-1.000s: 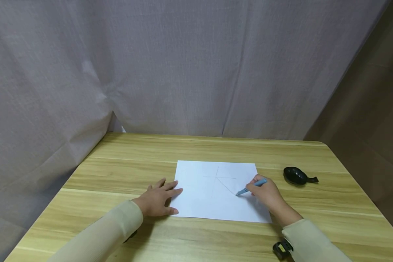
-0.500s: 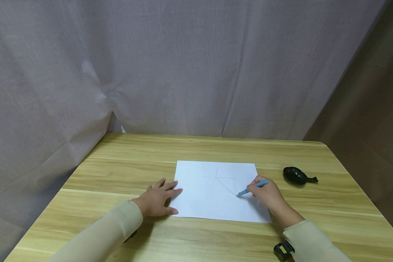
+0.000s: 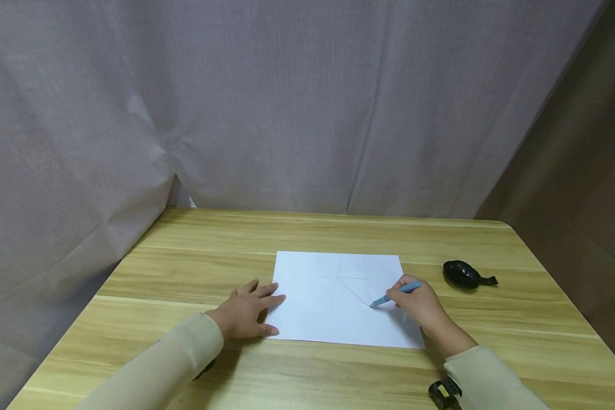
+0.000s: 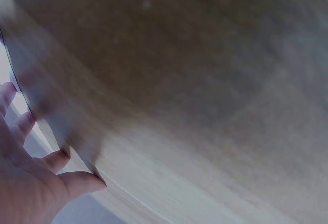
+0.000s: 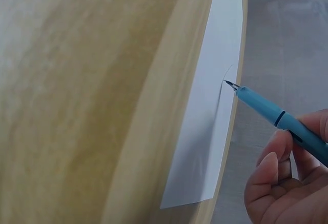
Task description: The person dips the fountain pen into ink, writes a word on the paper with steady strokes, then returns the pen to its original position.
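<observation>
A white sheet of paper point(image 3: 307, 319) lies on the wooden table, with two thin crossing lines and a slanted line running down right from near their crossing. My right hand point(image 3: 417, 302) pinches a blue fountain pen point(image 5: 261, 106) between thumb and fingers. Its nib touches the paper at the lower end of the slanted line. At the sheet's left edge my left hand point(image 3: 246, 312) rests with spread, fairly straight fingers, their tips on the paper. In the left wrist view the thumb and fingertips of that left hand point(image 4: 31, 178) meet the paper's edge.
To the right of the paper a glossy black oval object with a short tail point(image 3: 462, 275) lies on the wooden table point(image 3: 225, 239). Grey cloth point(image 3: 266, 114) hangs behind the table and down its left side. Darker cloth point(image 3: 589, 188) hangs on the right.
Since a second ago the right hand and pen have shifted very slightly right and down, lengthening the slanted line a little. My left hand has stayed in place.
</observation>
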Motion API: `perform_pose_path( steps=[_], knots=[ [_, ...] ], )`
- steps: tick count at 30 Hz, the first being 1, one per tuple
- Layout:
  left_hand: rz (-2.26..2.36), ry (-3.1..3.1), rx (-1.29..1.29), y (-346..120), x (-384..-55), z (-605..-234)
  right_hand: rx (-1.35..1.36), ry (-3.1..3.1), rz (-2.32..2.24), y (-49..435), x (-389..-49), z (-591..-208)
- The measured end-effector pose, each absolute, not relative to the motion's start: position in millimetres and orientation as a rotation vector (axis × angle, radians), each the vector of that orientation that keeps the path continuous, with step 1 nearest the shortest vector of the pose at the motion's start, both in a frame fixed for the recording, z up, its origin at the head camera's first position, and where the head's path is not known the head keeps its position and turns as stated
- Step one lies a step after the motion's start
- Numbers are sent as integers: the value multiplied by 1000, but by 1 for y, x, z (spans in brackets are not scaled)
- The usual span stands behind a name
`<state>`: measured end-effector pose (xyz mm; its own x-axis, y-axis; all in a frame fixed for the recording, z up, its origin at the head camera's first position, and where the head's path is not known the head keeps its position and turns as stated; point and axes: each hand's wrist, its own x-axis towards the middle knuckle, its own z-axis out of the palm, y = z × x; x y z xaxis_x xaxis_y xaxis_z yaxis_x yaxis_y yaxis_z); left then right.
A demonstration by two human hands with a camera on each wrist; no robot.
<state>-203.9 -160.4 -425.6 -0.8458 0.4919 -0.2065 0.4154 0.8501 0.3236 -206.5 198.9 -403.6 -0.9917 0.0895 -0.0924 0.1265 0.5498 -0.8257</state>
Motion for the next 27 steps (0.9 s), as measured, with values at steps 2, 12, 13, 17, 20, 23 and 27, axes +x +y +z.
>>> perform_pose_path(
  steps=[2,12,13,17,20,23,27],
  knots=[
    [387,2744,692,-161,-204,-426,203,2727,-1462,200,-207,-403],
    [400,2741,702,-162,-204,-427,249,2693,-1529,204,-209,-400],
    [402,2739,702,-162,-204,-427,249,2690,-1536,204,-209,-400],
    [397,2740,702,-162,-204,-428,255,2687,-1548,205,-210,-399],
    [382,2744,699,-162,-205,-428,271,2690,-1546,205,-210,-398],
    [380,2747,697,-162,-205,-428,284,2692,-1555,205,-210,-396],
    [384,2745,696,-162,-205,-428,283,2687,-1588,208,-211,-392]
  ],
)
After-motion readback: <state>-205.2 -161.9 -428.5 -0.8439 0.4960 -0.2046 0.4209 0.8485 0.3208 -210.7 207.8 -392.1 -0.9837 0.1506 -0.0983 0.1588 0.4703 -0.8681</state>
